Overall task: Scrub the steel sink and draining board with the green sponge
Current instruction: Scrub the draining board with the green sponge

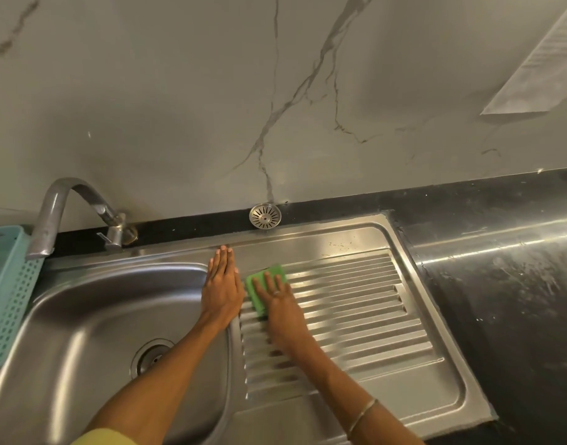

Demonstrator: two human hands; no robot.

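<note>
**Sponge under the right hand on the draining board**

At the near-left corner of the ribbed draining board [356, 303], the green sponge [265, 285] lies flat on the steel, its far edge showing past the fingertips. The right hand [280, 305] lies on top of it with fingers straight and spread, pressing down rather than curling round; a ring sits on one finger and a thin bangle [362, 415] circles the wrist. The left hand [222, 284] rests just beside the sponge, flat and with fingers together, on the steel strip between the board and the sink bowl [92, 319]. Its grip holds nothing.

The bowl lies to the left, its drain [152, 354] near the bottom. A curved steel tap [70, 210] rises behind it, and a pale blue perforated basket [6, 290] stands at the left edge. A loose round strainer [265, 216] sits on the dark counter [500, 284] strip behind the board. To the right the counter is dark, glossy and streaked. The wall [179, 107] behind is grey with marble veining.
</note>
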